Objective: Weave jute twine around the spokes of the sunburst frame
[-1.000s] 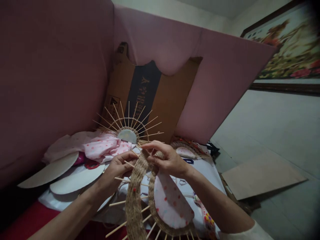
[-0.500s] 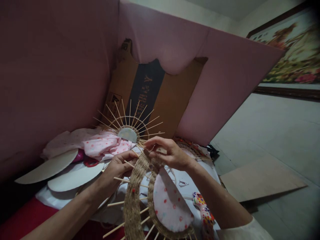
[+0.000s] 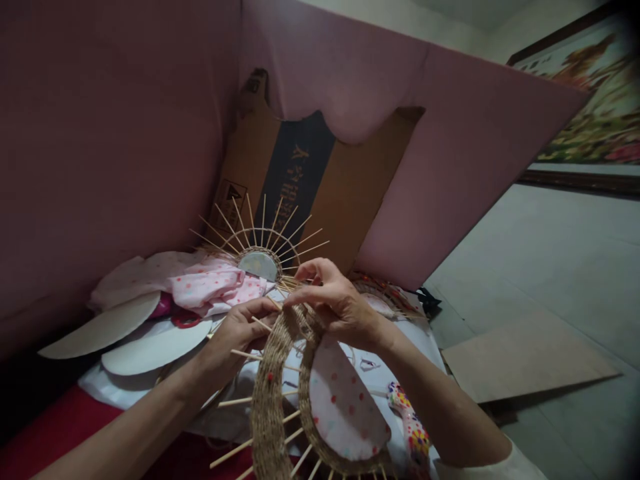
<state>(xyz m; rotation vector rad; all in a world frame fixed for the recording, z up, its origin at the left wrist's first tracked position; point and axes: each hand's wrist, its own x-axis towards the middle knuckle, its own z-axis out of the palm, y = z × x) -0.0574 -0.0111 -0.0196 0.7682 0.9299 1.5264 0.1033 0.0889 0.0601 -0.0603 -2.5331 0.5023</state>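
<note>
Between my hands stands a half-round woven piece (image 3: 270, 393): twisted tan cord bands on thin wooden sticks fanning out from a half disc covered in dotted pale cloth (image 3: 343, 400). A small red spot shows on the outer band. My left hand (image 3: 245, 327) is closed on the outer edge near its upper end, thumb and fingers pinching by a stick. At that same end, my right hand (image 3: 337, 303) has its thumb against the cord, with the index finger bent above. Its other fingers are partly hidden behind the band.
Behind the hands, a similar stick frame (image 3: 257, 265) leans near a cardboard sheet (image 3: 345, 193). Dotted pink cloth (image 3: 215, 287) and white half discs (image 3: 155, 350) lie to the left. A flower-patterned item (image 3: 413, 427) is at right. Pink panels (image 3: 450, 160) enclose the back.
My right hand's thumb has come down onto the cord at the band's upper end, and the hand has turned slightly. My left hand keeps its hold. The view has shifted a little.
</note>
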